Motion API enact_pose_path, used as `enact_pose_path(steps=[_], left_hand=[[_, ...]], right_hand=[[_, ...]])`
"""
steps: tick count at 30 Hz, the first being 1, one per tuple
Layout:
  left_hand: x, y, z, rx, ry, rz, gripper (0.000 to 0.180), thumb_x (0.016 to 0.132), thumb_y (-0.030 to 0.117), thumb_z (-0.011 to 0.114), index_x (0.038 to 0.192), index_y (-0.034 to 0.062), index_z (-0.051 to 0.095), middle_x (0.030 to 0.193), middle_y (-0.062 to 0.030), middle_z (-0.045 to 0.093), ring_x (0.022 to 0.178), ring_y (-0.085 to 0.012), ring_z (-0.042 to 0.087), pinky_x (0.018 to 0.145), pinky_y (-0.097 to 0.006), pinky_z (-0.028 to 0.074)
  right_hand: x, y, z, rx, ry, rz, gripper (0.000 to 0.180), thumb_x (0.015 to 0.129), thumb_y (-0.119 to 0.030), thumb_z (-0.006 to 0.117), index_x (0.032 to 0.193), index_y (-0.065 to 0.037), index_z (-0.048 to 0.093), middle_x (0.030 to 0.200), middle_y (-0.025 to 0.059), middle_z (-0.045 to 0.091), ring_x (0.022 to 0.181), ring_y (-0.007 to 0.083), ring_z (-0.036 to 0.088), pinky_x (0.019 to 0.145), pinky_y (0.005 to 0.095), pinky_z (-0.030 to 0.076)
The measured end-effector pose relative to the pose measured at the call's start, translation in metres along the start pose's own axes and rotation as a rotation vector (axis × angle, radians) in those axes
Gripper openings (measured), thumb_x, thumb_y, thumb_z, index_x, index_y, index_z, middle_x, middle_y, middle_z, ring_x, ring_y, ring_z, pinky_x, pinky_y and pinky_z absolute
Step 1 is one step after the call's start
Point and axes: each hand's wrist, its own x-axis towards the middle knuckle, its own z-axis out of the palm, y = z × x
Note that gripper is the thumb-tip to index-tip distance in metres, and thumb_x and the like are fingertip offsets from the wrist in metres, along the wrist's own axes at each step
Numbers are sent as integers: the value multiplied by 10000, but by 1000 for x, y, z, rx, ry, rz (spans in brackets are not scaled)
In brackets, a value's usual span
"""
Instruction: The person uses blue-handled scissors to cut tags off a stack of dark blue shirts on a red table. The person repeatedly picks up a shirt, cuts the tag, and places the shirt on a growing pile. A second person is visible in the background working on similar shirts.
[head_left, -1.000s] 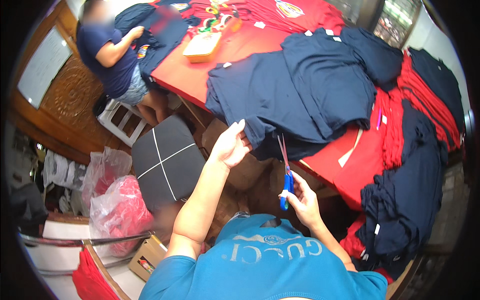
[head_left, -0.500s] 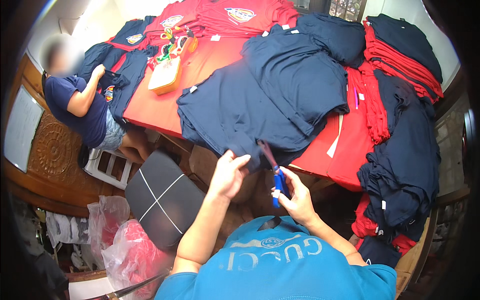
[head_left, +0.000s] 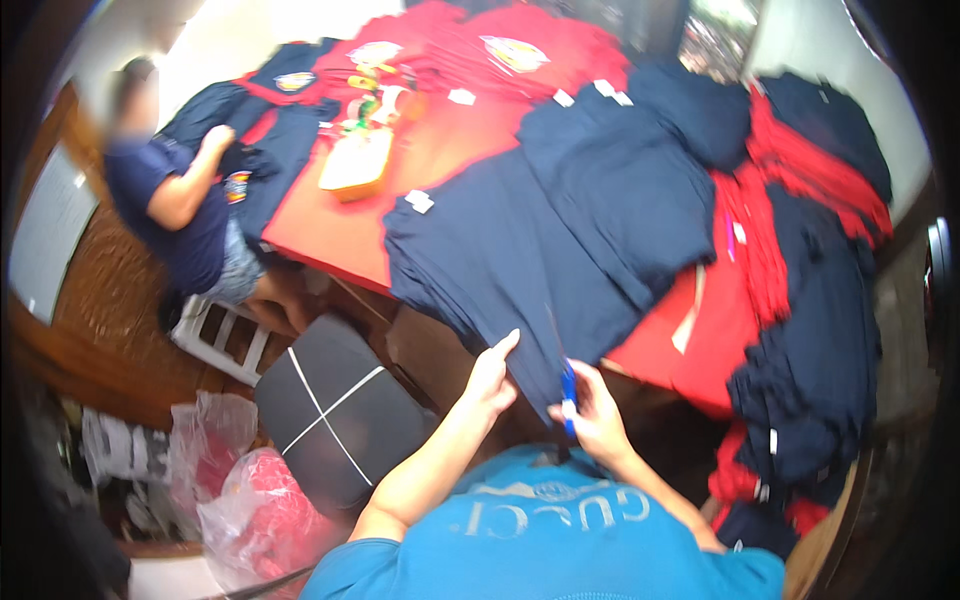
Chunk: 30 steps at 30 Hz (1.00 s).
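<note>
the navy shirt (head_left: 500, 250) lies spread on the red table (head_left: 660, 335), its near end hanging over the edge at 6 o'clock, between the two hands; whether it is one layer or several cannot be told. all directions here are taken from its middle.

between 6 and 7 o'clock is the left hand (head_left: 492, 378), beside the hanging cloth, a digit pointing up. its other fingers are partly hidden, so whether they pinch the cloth cannot be told. between 5 and 6 o'clock the right hand (head_left: 592, 415) has its fingers curled round the blue handles of the scissors (head_left: 569, 400). the blades (head_left: 556, 338) point towards 12, over the cloth, blurred; their gap cannot be made out.

for good work here, the cloth is best kept lightly taut, with the left fingers well off the blade line. small snips with the tips in plain sight seem safest, since dark folds could easily slip between the blades.

farther out, a yellow box (head_left: 357, 165) sits on the table near 10, red shirts (head_left: 520, 50) lie at 12, and a navy pile (head_left: 825, 320) is near 4. a black seat (head_left: 325, 410) stands near 8. a co-worker (head_left: 180, 190) holds dark cloth at 9.
</note>
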Motion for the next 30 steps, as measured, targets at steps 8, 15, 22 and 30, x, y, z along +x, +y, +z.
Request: enact_pose_path(steps=[8,15,22,30], left_hand=[[125,163,-22,-119,324,356,412,883,116,611,1249,-34,495,1259,-157,550,1080,-302,570,997,-444,440],[147,234,9,196,-219,684,543,897,35,575,1392,64,355,1305,-101,515,1129,-281,548,980,-463,458],[218,221,-87,437,275,439,557,906,34,462,1449,72,345,1466,-146,410,1325,-297,415,1065,-468,374],[117,119,-62,222,92,399,544,1007,356,445,1367,-50,408,1425,-154,464,1270,-241,493,1052,-363,398]], right_hand=[[-14,-7,-41,-7,-82,204,721,725,55,740,1364,-35,419,1251,50,487,1129,140,502,882,295,508],[-8,-13,-60,123,88,18,808,634,89,819,1337,-44,445,1277,23,523,1161,125,501,958,274,434],[16,56,-90,63,-16,299,790,648,65,809,1333,-20,424,1112,54,536,981,134,538,831,265,480],[23,25,-83,56,-135,346,788,755,-8,764,1418,-5,337,1325,116,501,1184,185,520,967,320,449]])
